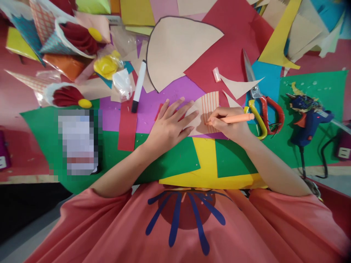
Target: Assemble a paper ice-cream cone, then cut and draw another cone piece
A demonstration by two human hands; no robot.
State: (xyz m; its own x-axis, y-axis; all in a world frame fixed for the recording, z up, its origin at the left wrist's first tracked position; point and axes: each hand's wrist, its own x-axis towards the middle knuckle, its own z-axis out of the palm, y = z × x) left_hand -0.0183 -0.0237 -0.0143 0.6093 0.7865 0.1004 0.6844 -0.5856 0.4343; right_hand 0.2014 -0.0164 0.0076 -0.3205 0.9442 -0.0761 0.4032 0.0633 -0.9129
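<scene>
An orange marker (238, 118) is gripped in my right hand (229, 123), its tip low on a cream paper piece (196, 109). Orange stripes run down the right part of that piece. Flat across its left side lies my left hand (175, 122), fingers spread and pressing it. Under the hands are purple and green sheets; a bit of red shows beneath my left fingers. To the right of my right hand lie scissors (256, 91) with red and yellow handles. The marker's small cap (216, 74) rests above, beside thin cream offcuts (241, 87).
A black-and-white marker (139, 87) and a large cream cutout (178, 51) lie beyond my left hand. Finished paper cones (65, 95) sit at left, above a blurred phone (79, 144). A blue glue gun (308, 122) with a cord stands at right. Coloured sheets (233, 33) cover the back.
</scene>
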